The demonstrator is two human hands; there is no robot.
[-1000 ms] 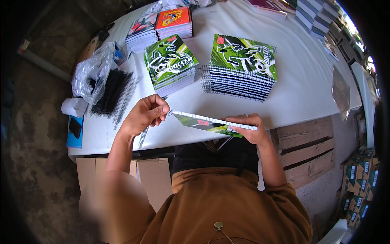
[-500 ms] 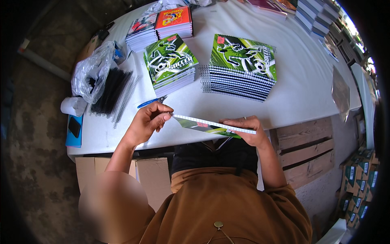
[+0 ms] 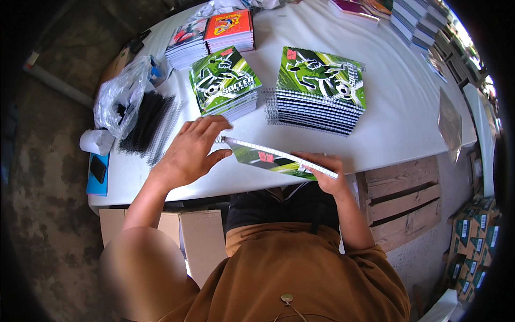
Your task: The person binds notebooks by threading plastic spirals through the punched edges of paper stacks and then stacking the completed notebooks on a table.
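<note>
My right hand is closed round one end of a green notebook, held edge-on over the table's near edge. A small tuft of wire spiral sticks out at the notebook's far left end. Beside that end my left hand is open, thumb and fingers apart, with nothing seen between them. Just beyond stands a stack of green notebooks. To its right is a taller green stack with spirals along its left side.
Loose black wire spirals lie at left beside a clear plastic bag. A phone rests on something blue. Other notebooks stand at the back of the white table. Cardboard boxes and a wooden pallet sit below.
My left hand has opened from its pinch at the notebook's end and shifted left and up. It now covers the blue-handled tool seen before. My right hand keeps its hold.
</note>
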